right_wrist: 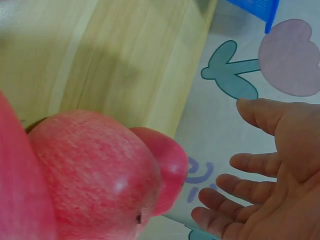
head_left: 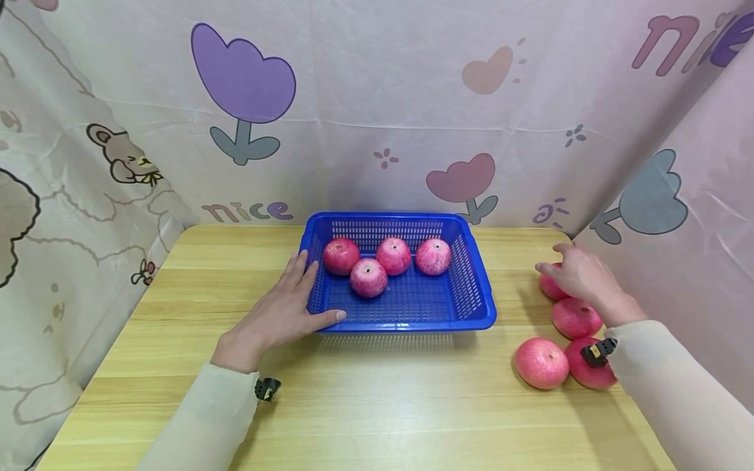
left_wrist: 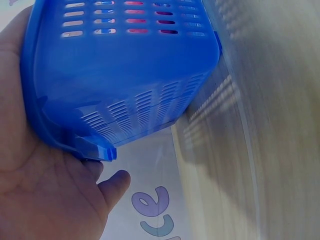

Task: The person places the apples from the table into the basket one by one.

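Observation:
A blue plastic basket [head_left: 389, 326] with slotted walls stands at the table's back middle. Several red apples [head_left: 368, 278] lie inside it, mostly toward its back left. My left hand [head_left: 283, 314] rests against the basket's left side, fingers along the rim and thumb over the front left corner. In the left wrist view the palm [left_wrist: 50, 195] lies beside the rim. At the right, my right hand [head_left: 589, 278] hovers over the farthest loose apple [head_left: 551, 288], partly hiding it. The right wrist view has its fingers [right_wrist: 247, 187] spread, apart from the fruit.
More loose apples, including a front one [head_left: 542, 363], lie along the right side of the wooden table [head_left: 400, 405], under and beside the right forearm. A printed cloth [head_left: 365, 98] hangs behind the table and at both sides.

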### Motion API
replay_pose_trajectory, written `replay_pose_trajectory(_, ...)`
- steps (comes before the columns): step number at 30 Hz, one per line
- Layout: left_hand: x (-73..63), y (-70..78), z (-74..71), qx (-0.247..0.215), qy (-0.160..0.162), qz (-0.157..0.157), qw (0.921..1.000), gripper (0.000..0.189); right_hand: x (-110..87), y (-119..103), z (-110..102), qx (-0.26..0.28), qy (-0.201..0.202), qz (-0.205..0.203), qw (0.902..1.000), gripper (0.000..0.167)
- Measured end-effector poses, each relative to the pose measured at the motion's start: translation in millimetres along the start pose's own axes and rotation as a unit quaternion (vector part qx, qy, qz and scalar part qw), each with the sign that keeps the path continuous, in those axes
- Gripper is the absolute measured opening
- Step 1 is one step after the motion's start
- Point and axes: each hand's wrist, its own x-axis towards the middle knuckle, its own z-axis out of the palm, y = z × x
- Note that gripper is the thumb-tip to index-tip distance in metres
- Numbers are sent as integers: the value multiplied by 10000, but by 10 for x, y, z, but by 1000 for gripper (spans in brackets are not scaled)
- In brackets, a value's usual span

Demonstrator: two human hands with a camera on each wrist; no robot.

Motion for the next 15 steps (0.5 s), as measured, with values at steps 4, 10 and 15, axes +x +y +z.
replay_pose_trajectory(4,-3,1,-3,-9,8,-5,10000,131,6,30,44,-107,-92,44,9999,81)
replay_pose_trajectory(10,-3,-1,5,-26,19,2,10000,131,13,87,87,-151,-492,326,9981,84)
replay_pose_trajectory(15,-3,-1,12,-20,47,34,10000,131,3,136,106,-55,-653,516,9965,86)
